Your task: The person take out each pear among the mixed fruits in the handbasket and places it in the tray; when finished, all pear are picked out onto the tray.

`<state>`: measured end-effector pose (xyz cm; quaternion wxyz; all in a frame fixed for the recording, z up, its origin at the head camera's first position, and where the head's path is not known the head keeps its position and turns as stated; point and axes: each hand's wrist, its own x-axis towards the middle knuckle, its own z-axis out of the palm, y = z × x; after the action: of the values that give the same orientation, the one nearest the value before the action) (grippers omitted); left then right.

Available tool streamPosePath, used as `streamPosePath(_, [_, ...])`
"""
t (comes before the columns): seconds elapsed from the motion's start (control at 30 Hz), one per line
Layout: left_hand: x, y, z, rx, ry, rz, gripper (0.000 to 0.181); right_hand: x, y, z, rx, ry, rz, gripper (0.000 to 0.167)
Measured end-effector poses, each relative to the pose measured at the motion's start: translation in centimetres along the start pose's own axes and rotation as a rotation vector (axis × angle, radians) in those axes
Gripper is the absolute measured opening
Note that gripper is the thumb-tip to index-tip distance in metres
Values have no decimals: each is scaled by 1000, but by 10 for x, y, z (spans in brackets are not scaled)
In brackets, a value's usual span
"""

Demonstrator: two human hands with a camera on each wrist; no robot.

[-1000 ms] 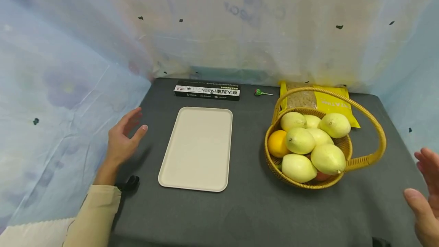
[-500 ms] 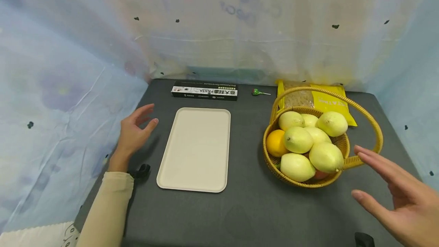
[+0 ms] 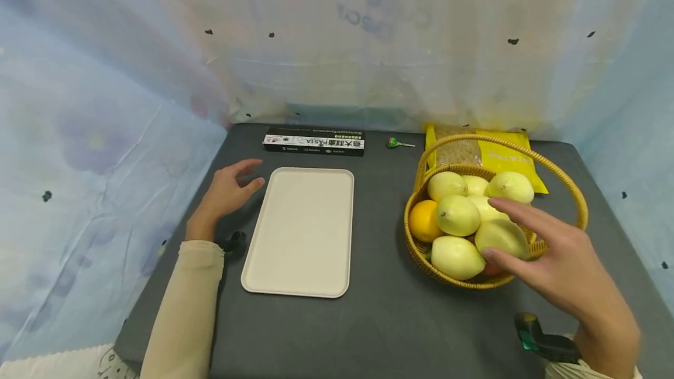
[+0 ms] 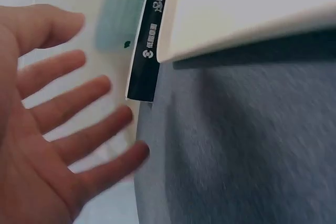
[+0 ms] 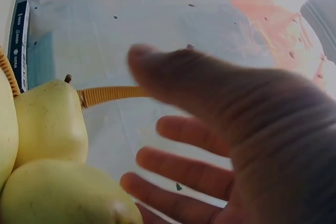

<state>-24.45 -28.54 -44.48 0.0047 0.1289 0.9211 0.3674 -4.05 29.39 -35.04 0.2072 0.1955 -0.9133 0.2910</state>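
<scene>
My right hand [image 3: 558, 259] hovers over the right side of a wicker basket [image 3: 421, 261], fingers spread and nothing held. Its thumb and forefinger stand to either side of a pale yellow-green pear [image 3: 502, 237], though contact cannot be told. Other pears [image 3: 458, 215] and an orange [image 3: 424, 221] fill the basket; something reddish lies partly hidden beneath. In the right wrist view a pear [image 5: 50, 121] shows its stem. My left hand [image 3: 227, 192] is held in the air beside the upper left edge of a cream tray [image 3: 299, 233], fingers apart and holding nothing.
Behind the tray lies a black pasta box [image 3: 314, 141], with a green-wrapped lollipop [image 3: 398, 143] to its right. A yellow pasta bag [image 3: 508, 157] rests behind the basket. The basket's tall handle [image 3: 574, 189] arches to the right. Plastic sheeting [image 3: 379, 75] surrounds the grey table [image 3: 379, 320].
My right hand has come in from the right edge to over the basket. My left hand has moved right, closer to the tray. The objects on the table stay put.
</scene>
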Motion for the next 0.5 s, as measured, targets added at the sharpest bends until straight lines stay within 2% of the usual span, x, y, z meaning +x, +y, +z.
streamPosePath(0.1, [9,-2,3,54,-79,-27,60,9,2,5,-39,-40,9,96])
streamPosePath(0.27, [21,-3,6,156,-201,-63,61,20,5,12,-74,-111,75,87])
streamPosePath(0.4, [25,-3,8,193,-268,-65,65,26,8,17,-109,-168,90,78])
streamPosePath(0.5, [25,-4,8,202,-311,-43,67,29,12,21,-135,-213,75,72])
